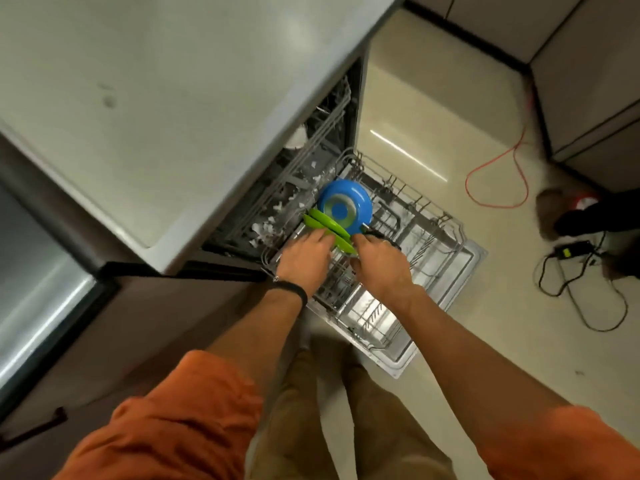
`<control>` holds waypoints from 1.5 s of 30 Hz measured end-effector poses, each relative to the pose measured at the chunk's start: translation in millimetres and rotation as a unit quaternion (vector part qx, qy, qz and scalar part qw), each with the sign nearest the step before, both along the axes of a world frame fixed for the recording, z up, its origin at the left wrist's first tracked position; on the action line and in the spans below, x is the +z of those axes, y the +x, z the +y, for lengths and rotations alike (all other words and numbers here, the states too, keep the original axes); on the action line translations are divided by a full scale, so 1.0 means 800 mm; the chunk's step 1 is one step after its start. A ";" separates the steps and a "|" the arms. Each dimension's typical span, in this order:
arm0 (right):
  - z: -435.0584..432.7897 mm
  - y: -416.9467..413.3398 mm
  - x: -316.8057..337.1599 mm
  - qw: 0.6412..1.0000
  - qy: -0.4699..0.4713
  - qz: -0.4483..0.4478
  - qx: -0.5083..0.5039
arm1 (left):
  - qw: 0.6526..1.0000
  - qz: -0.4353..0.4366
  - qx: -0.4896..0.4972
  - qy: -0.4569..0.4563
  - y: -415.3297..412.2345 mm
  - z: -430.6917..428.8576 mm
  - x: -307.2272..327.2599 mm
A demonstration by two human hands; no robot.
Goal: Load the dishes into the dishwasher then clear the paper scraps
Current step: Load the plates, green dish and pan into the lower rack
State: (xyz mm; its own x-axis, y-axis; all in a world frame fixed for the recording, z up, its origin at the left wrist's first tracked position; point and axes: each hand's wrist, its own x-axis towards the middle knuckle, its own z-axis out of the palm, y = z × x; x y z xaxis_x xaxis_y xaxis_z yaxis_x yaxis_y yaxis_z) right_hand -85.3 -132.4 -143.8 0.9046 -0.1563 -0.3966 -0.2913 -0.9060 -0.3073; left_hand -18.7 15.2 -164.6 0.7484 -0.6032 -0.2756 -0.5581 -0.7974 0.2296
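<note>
Head view: a person in orange sleeves reached down with both hands into an opened dishwasher (346, 98).
Lower rack (433, 237): pulled out over the lowered door; its right half held no dishes.
Rack contents: a blue bowl (344, 202) stood on edge at the rack's left end, with two green plates (325, 221) upright just beside it.
Left hand (304, 254): fingers fairly straight, resting on the green plates.
Right hand (381, 261): at the plates' near edge; fingertips hidden, so its grip could not be told.
Paper scraps (265, 228): white bits lay scattered inside the machine under the countertop (156, 98).
Floor: an orange cable (498, 168) looped beyond the rack.
</note>
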 end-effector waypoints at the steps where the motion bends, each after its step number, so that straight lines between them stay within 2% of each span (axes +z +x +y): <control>1: 0.004 -0.006 0.025 1.000 0.001 -0.006 0.007 | 1.000 -0.010 0.011 -0.003 -0.009 0.005 0.024; 6: 0.045 -0.016 0.131 0.996 -0.011 -0.065 0.065 | 0.995 -0.048 0.075 -0.036 -0.037 0.044 0.121; 10: 0.089 -0.009 0.185 0.985 -0.024 -0.123 0.116 | 0.985 -0.087 0.138 -0.062 -0.047 0.092 0.170; 20: 0.315 -0.004 0.259 0.947 -0.014 -0.203 0.247 | 0.923 -0.190 0.310 -0.124 -0.107 0.344 0.247; 24: 0.422 -0.006 0.275 0.920 -0.004 -0.242 0.307 | 0.903 -0.219 0.353 -0.112 -0.135 0.453 0.260; 30: 0.574 -0.006 0.286 0.868 0.025 -0.276 0.413 | 0.851 -0.264 0.443 -0.101 -0.177 0.592 0.275; 38: 0.752 0.035 0.272 0.802 0.046 -0.264 0.533 | 0.797 -0.236 0.553 -0.054 -0.185 0.742 0.262; 45: 0.861 0.095 0.251 0.746 0.053 -0.231 0.623 | 0.747 -0.204 0.632 -0.021 -0.158 0.811 0.251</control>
